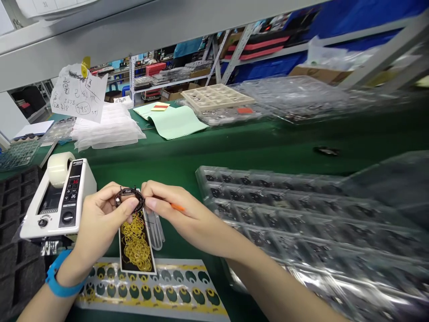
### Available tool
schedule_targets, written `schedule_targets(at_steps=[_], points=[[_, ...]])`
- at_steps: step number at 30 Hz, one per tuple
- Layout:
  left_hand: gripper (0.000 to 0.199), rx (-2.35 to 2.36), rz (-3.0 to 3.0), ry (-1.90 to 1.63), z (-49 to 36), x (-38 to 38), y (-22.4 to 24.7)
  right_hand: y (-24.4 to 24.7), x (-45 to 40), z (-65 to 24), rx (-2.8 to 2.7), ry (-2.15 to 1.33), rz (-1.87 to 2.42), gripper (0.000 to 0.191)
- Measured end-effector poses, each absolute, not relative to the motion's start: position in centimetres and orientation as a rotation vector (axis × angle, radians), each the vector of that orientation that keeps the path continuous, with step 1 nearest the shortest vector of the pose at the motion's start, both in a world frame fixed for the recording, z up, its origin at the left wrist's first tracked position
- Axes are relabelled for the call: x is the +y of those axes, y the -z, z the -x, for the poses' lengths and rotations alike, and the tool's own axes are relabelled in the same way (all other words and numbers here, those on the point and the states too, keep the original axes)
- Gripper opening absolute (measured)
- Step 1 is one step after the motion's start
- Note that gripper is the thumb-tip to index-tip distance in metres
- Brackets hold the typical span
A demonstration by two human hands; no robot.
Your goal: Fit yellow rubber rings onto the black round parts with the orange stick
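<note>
My left hand [100,219], with a blue wristband [55,279], grips a black ring-shaped part [127,191] between thumb and fingers. My right hand [179,208] is closed in a pinch at the ring's right edge. An orange stick-like tool [177,207] passes through its grasp; the working tip is hidden by the fingers. Just below the ring lies a narrow white-edged box [121,255] of thin yellow ring-shaped pieces [136,246]. Under the near end of that box is a sheet of round green and yellow stickers [161,293].
A tape dispenser [72,197] stands at left beside a black tray [13,250]. Clear compartment trays [268,210] with dark parts fill the right. A small dark part [326,151] lies behind them. Farther back are papers [177,120] and a beige divided tray [217,96].
</note>
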State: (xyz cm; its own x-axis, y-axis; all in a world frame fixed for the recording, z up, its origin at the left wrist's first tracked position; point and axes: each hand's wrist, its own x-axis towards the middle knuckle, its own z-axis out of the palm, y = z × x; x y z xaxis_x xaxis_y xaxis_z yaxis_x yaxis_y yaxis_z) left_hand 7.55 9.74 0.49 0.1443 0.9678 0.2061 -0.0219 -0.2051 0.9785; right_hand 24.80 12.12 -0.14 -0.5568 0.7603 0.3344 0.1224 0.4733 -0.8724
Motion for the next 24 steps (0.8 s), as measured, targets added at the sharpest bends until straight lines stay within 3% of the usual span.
schedule_targets(at_steps=[8, 12, 17, 24], points=[[0.011, 1.124, -1.861, -1.555, -7.4, 9.7, -0.1, -0.8, 11.3, -25.0, -1.62, -0.982, 1.055, 0.039], [0.024, 1.122, -2.427, -1.701, -7.2, 9.8, 0.4, -1.4, 10.5, -24.4, -1.619, -1.15, 0.993, 0.042], [0.024, 1.224, -3.032, -1.76, -7.8, 9.7, 1.3, -1.0, 10.1, -23.6, -1.486, -1.416, 0.922, 0.048], [0.024, 1.401, -3.269, -1.687, -7.5, 6.9, 1.7, 0.1, 8.5, -23.1, -1.45, -1.59, 0.922, 0.056]])
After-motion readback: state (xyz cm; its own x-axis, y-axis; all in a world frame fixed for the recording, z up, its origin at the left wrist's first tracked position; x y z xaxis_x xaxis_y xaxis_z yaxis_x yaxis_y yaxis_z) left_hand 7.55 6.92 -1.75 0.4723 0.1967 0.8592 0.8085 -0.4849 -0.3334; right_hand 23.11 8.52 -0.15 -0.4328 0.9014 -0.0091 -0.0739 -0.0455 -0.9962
